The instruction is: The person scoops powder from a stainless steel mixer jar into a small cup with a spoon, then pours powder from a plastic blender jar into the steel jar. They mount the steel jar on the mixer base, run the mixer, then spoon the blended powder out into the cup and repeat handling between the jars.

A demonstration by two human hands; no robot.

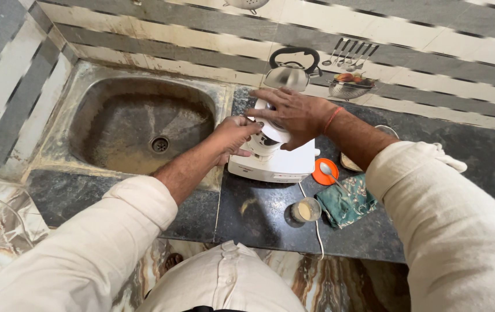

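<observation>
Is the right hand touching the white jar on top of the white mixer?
Touching. The head view shows the right hand spread flat over the white jar atop the white mixer base, with no gap.

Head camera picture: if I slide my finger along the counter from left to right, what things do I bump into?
Sink → left hand → white mixer machine with the right hand on top → orange lid with a spoon → green cloth.

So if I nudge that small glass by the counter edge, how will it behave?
The glass is small and probably light, so it should slide easily. It sits near the counter edge, so it could fall. It looks partly filled and may spill.
</observation>
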